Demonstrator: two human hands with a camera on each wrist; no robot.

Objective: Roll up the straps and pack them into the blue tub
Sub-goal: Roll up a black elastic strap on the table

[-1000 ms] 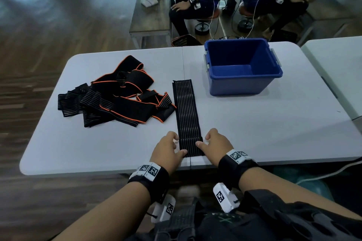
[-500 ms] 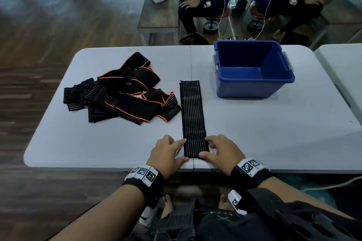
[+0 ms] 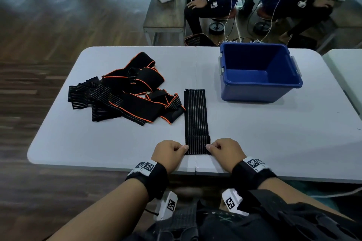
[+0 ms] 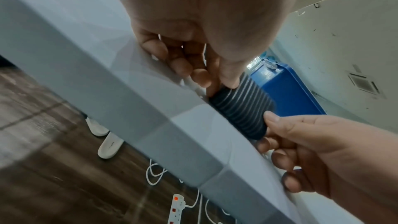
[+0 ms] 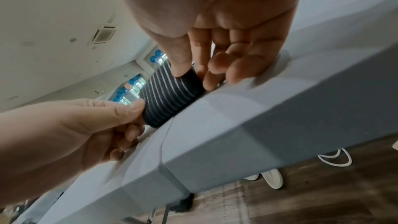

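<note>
A black ribbed strap (image 3: 195, 115) lies flat along the table's middle seam, its near end folded over into a small roll (image 3: 197, 146) (image 4: 241, 108) (image 5: 170, 94). My left hand (image 3: 170, 152) pinches the roll's left end between thumb and curled fingers (image 4: 226, 76). My right hand (image 3: 225, 150) pinches the right end the same way (image 5: 185, 60). The blue tub (image 3: 258, 72) stands empty at the far right of the table, well beyond the strap. A heap of black straps with orange edging (image 3: 129, 92) lies left of the flat strap.
The white folding table (image 3: 98, 143) has its near edge just under my wrists. A second white table (image 3: 346, 72) adjoins on the right. Beyond, two seated people, a wooden bench and a basket (image 3: 195, 40) stand on the floor. Cables and a power strip (image 4: 176, 210) lie under the table.
The strap's near end has been turned over into a roll. Both hands went from flat fingers on the strap end to pinching the roll's two ends.
</note>
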